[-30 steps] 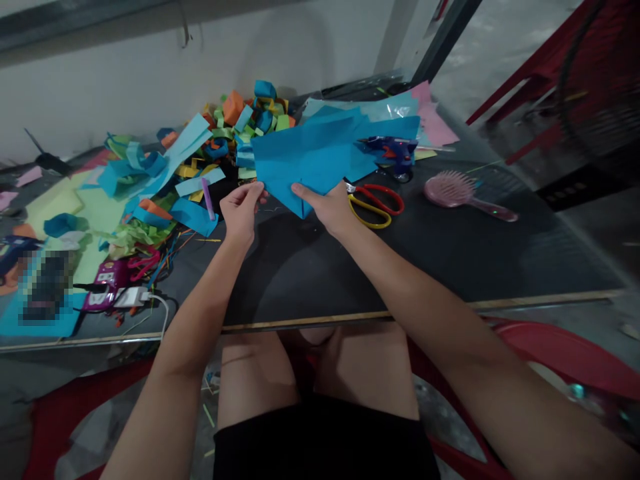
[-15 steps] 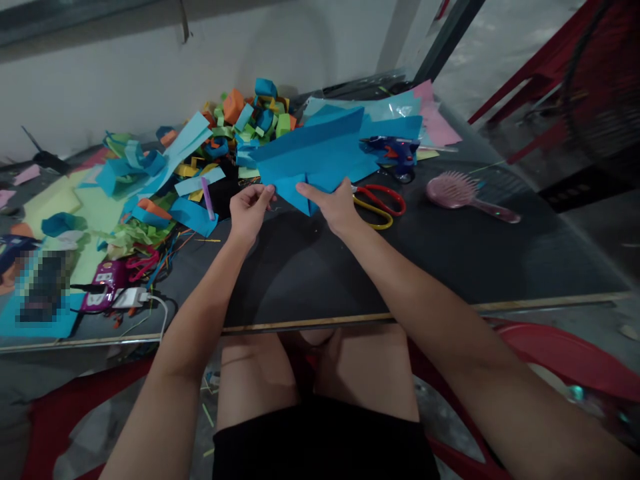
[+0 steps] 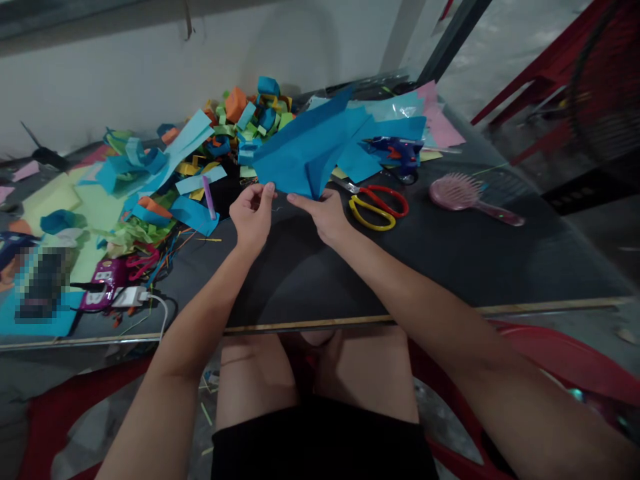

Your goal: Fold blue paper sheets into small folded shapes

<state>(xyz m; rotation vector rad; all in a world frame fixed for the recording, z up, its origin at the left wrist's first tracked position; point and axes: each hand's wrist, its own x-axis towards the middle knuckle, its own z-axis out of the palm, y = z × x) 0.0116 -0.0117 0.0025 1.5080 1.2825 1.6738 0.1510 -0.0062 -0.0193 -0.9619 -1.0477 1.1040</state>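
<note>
A folded sheet of blue paper [image 3: 303, 147] is held up above the dark table, its upper right corner pointing away from me. My left hand [image 3: 253, 212] pinches its lower left edge between thumb and fingers. At the bottom edge, beside a crease, my right hand [image 3: 323, 213] grips the paper with the thumb in front; its other fingers are partly hidden behind. Right of that hand lie scissors [image 3: 379, 207] with one red and one yellow handle loop. A blue glue gun [image 3: 404, 155] rests just beyond them.
A pink hairbrush [image 3: 457, 192] lies at the right. Curled paper pieces [image 3: 237, 107] are heaped at the back. On the left are a purple power strip [image 3: 106, 283], a white charger [image 3: 131, 297] with its cable, and a purple stick [image 3: 209, 199]. The table's front edge [image 3: 310, 327] crosses above my lap.
The blue paper has tilted and bent, its right side now steeper and narrower. My right hand has moved slightly left, closer to my left hand, uncovering more of the scissors.
</note>
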